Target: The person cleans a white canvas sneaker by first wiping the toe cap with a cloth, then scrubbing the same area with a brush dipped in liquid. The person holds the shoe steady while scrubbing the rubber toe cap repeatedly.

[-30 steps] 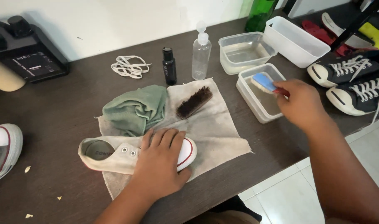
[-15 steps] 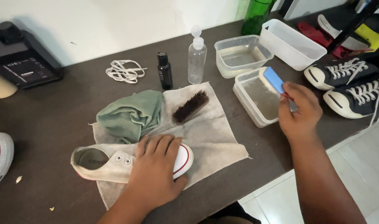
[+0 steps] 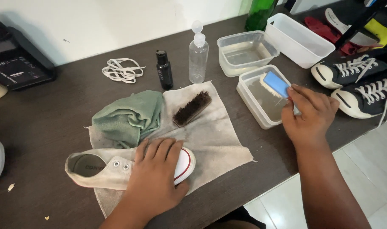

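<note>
The small blue brush (image 3: 275,83) has been lifted clear of the water tub (image 3: 253,101) and is gripped in the right hand (image 3: 309,114). The white shoe (image 3: 117,167) is pinned on the grey cloth (image 3: 214,135) by the left hand (image 3: 157,178). Wetting appears finished; scrubbing the shoe is judged next.
</note>
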